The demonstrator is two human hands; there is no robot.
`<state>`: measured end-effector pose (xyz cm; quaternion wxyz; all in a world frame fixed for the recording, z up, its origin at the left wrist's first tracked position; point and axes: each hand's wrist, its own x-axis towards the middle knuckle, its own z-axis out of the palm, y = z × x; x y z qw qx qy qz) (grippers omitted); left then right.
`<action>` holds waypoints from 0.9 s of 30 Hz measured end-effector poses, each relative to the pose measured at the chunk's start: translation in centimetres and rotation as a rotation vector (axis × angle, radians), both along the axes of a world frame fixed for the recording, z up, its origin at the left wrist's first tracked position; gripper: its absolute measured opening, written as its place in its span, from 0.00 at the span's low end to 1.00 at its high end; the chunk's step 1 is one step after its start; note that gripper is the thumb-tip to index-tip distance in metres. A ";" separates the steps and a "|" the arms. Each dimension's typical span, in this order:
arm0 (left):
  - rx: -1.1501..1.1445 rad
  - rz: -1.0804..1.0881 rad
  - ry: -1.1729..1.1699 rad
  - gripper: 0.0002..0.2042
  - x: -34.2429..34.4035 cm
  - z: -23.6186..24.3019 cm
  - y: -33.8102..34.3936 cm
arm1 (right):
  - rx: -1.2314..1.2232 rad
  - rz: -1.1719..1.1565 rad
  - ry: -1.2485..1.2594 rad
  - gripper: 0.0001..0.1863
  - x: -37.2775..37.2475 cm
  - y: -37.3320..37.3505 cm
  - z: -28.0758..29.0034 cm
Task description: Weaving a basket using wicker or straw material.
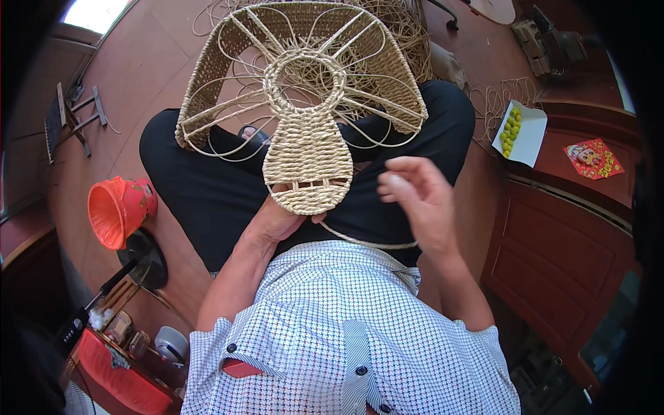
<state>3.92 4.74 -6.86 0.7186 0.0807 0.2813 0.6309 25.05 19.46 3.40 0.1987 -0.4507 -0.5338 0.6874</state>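
My left hand grips the rounded woven straw panel from underneath, mostly hidden by it; a slot with short cords crosses its lower part. The panel joins a braided ring with spokes and loops inside a curved woven frame, all lying over my legs. My right hand is raised just right of the panel, fingers loosely curled and apart, with nothing visible between their tips. A loose cord runs from the panel's bottom edge to behind my right hand.
A tangle of straw cord lies beyond the frame. A red bucket and wooden stool stand left, above a cluttered low rack. A red cabinet at right holds a white tray of yellow balls and a red paper.
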 end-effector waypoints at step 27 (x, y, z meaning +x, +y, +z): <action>-0.094 0.190 0.018 0.30 -0.6 0.6 0.5 | 0.415 0.301 -0.127 0.14 -4.6 -0.9 0.8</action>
